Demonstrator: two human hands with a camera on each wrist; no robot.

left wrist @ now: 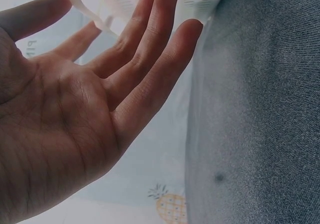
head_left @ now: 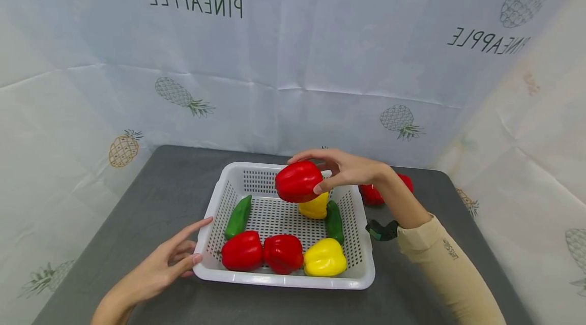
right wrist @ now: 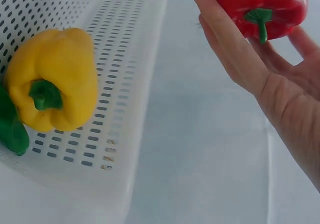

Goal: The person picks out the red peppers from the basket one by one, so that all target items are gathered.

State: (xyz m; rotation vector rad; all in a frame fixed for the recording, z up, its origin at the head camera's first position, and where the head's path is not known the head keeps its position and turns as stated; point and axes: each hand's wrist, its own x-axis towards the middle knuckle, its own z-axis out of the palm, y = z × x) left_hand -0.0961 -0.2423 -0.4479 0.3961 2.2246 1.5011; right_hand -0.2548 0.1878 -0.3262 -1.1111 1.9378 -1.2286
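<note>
In the head view my right hand [head_left: 345,166] grips a red bell pepper [head_left: 298,181] over the back part of a white perforated basket [head_left: 284,278]. The right wrist view shows this pepper's green stem [right wrist: 261,22] toward the palm. My left hand [head_left: 167,262] touches the basket's left rim with index finger and thumb; its fingers look loosely extended in the left wrist view. Inside the basket lie two red bell peppers [head_left: 242,251] and a yellow one [head_left: 325,258] along the front. Another yellow bell pepper [right wrist: 52,78] sits behind, partly hidden by the held pepper in the head view.
Green peppers lie at the basket's left [head_left: 238,217] and right [head_left: 334,222]. On the dark grey table [head_left: 183,177], something red [head_left: 373,195] is partly covered by the right forearm. A black wrist device [head_left: 382,230] shows near the sleeve. A pineapple-printed curtain [head_left: 293,60] hangs behind.
</note>
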